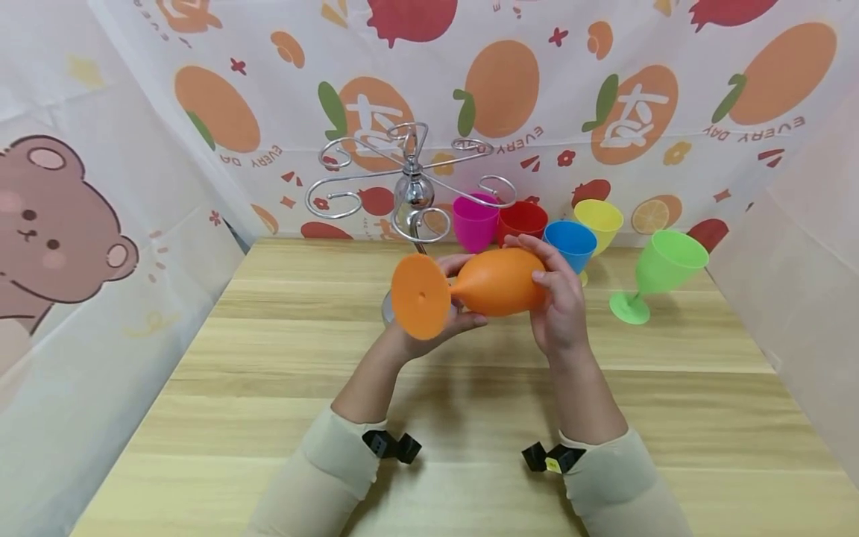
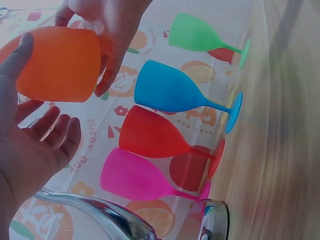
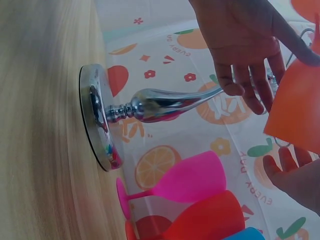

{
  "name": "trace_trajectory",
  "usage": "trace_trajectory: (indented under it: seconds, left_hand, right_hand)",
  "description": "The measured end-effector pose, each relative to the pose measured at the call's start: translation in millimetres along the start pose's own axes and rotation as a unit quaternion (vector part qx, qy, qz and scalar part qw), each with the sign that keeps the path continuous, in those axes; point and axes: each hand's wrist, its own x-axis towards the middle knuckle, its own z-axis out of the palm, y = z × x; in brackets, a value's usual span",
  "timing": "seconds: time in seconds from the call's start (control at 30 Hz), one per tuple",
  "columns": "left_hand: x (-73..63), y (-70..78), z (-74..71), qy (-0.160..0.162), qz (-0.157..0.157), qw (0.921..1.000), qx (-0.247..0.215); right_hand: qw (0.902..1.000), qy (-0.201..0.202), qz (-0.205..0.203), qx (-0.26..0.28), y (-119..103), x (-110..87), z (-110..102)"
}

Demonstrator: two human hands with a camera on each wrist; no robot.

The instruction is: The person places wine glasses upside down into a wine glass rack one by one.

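Orange plastic-looking goblet [image 1: 499, 282], held above the surface [image 1: 268, 432] between both hands, is tipped over, its round foot up towards the head camera and its mouth slanting down to the right. The right hand [image 1: 562, 306] has its grip curved around the mouth end, fingers over the far side and thumb on the near side. The left hand [image 2: 35, 155] has its grip on the stem end of the bowl, thumb laid along the side, the other fingers loosely spread beneath.

Just behind the left hand stands a chrome stand [image 1: 414, 195] with curled arms spreading from its top and a round base [image 3: 97, 115] on the surface. To its right, five more goblets stand upright: pink [image 1: 475, 227], red [image 1: 520, 230] and blue [image 1: 567, 250] in a close row, yellow [image 1: 600, 224] behind the blue, and green [image 1: 661, 265] apart at the far right. Fruit-printed cloth [image 1: 429, 67] hangs behind them. Each pale sleeve [image 1: 315, 477] carries a small black device [image 1: 379, 444] near the wrist.
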Motion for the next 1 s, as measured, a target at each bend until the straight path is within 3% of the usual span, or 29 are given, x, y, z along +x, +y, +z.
trace_trajectory:
  seconds: [0.13,0.3,0.53,0.77,1.0]
  left_hand:
    - [0.8,4.3,-2.0,0.003,0.0,1.0,0.006]
    - [-1.9,8.7,-2.6,0.021,-0.029,0.9985,0.041]
    - [-7.7,7.8,-6.5,0.045,-0.018,0.9987,-0.018]
    - [-7.9,11.5,-9.9,0.068,-0.005,0.9975,0.019]
    - [-7.3,13.8,-11.6,0.087,-0.02,0.996,-0.003]
  right_hand:
    - [1.0,-0.003,0.002,-0.005,1.0,0.0,-0.1]
    - [0.9998,-0.006,0.019,-0.002,1.7,-1.2,-0.7]
    - [0.9978,-0.021,0.062,-0.012,3.0,-4.2,-0.1]
    - [0.9938,-0.043,0.101,-0.017,4.0,-5.9,1.9]
    - [0.9894,-0.08,0.115,-0.036,4.5,-6.4,5.0]
